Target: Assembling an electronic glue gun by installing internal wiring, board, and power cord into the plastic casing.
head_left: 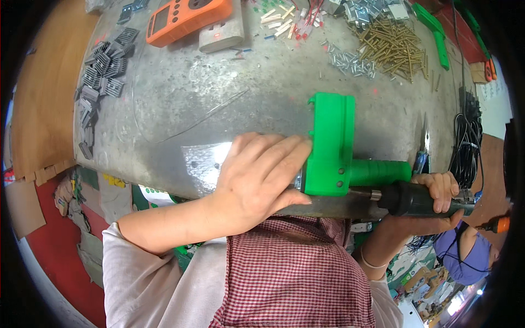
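Left hand (261,174) lies flat, fingers spread and slightly curled, pressing the green plastic housing (330,146) down at the near edge of the metal bench (219,98); it grips nothing, only braces. Right hand (437,198) is closed around the black electric screwdriver (415,199), whose bit end meets the housing's lower side, near its green handle stub (380,172). To do this well, likely: keep the driver in line with the screw hole, keep firm palm pressure so the housing does not twist, keep fingertips clear of the bit. Brass pins (394,46), silver screws (350,61), grey finned parts (101,76) and an orange meter (186,16) lie well apart at the far side.
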